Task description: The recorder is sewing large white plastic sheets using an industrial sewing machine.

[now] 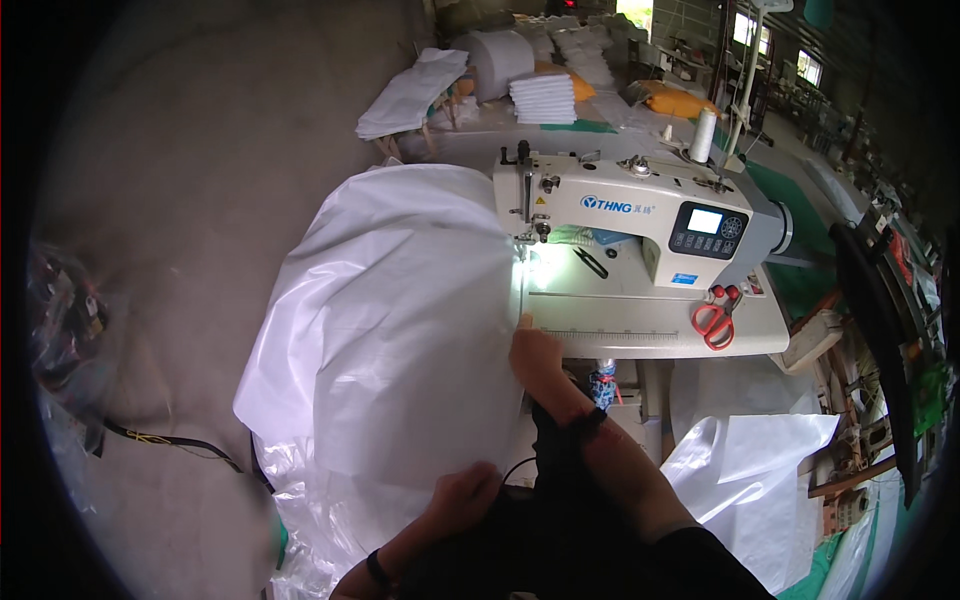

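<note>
A large white plastic-looking sheet (400, 300) hangs in folds to the left of a white sewing machine (600, 200), its right edge running up to the lit needle area. My right hand (535, 355) is closed on that edge, at the front left corner of the machine bed (610, 340). Lower down and nearer to me, my left hand (465, 497) is closed on the same sheet close to my lap. Red-handled scissors (714, 325) lie at the right end of the bed. Black thread snips (590, 262) rest under the machine's arm.
A white thread cone (704, 135) stands behind the machine. Folded white stacks (543, 100), a big white roll (493, 65) and orange bags (675, 98) sit farther back. More white sheeting (750, 480) hangs at the right. A black cable (180, 440) runs along the floor at left.
</note>
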Available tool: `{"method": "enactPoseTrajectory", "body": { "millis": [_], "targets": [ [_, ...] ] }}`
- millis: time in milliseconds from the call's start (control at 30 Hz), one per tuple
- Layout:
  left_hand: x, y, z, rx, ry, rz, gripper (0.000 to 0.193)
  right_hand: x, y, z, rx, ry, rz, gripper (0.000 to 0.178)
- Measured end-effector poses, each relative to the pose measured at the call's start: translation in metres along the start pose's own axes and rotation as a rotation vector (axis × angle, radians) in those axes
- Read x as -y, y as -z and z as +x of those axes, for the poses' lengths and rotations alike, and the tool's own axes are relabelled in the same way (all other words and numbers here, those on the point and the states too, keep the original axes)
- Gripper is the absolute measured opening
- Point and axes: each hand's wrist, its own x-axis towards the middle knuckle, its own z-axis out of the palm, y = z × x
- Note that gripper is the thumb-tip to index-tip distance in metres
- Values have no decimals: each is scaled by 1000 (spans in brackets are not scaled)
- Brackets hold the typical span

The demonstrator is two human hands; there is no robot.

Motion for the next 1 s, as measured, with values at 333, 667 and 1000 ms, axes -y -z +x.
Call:
{"method": "enactPoseTrajectory", "body": {
  "millis": [333,667,1000],
  "targets": [
    [11,-25,52,-130,-159,119,5,3,5,3,112,-27,75,58],
    [25,-30,108,-165,-25,27,11,3,7,0,62,-21,46,55],
    [49,-37,145,-231,47,-5,17,3,5,0,51,-42,102,57]
  ]
}}
